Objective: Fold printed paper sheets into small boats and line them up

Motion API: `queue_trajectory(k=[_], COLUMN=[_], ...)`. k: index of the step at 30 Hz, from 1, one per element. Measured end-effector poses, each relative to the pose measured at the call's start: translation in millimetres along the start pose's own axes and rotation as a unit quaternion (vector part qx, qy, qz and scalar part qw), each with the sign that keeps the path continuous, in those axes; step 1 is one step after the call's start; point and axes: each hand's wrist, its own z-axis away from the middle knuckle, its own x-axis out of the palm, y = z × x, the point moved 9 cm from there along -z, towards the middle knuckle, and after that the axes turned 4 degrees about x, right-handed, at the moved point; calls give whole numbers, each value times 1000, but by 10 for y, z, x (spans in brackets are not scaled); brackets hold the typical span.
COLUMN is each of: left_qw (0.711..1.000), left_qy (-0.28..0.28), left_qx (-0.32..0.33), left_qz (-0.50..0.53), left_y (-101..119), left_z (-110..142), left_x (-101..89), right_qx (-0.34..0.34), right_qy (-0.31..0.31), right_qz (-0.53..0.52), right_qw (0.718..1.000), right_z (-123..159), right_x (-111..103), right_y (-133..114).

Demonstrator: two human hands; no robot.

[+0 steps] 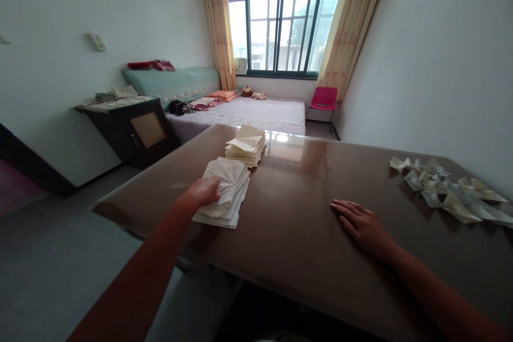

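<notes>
My left hand (204, 191) is at the left side of a stack of white printed paper sheets (231, 200), its fingers closed on the top sheet, which shows creases fanning out from them. The fingertips are partly hidden. Just behind this pile, a second stack of cream-coloured paper (246, 147) stands on the table, its top sheet folded and raised a little. My right hand (366, 228) lies flat on the brown tabletop (288, 240), fingers stretched out, holding nothing. Farther right lie several folded paper pieces (435, 184), spread in a loose group.
Beyond the table is a bed (264, 112) with folded cloths and soft toys. A pink chair (324, 99) stands by the window (276, 32). A dark cabinet (140, 128) is at the left, near the wall. The table's near edge runs in front of me.
</notes>
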Motion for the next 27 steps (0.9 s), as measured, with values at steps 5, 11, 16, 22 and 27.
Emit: queue_trajectory(k=[5,11,16,22,27], left_qw=[1000,999,994,965,819], left_qy=[7,39,97,222,133], left_qx=[-3,26,20,85,216], left_qz=[-27,-29,-42,113,515], left_y=[45,75,65,1032,2160], left_z=[-17,6,71,-3,-610], left_x=[-18,-74,-318,-801,-342], right_qx=[6,2,6,63,223], right_qy=[-3,8,19,-22,-4], right_qz=[-15,-42,-65,-157,-470], right_qw=[1000,999,998,985,854], right_z=[-11,-53,-30,-172,-612], right_x=[-31,-120,-166,-186,-141], right_y=[-29,-71,-106,52,374])
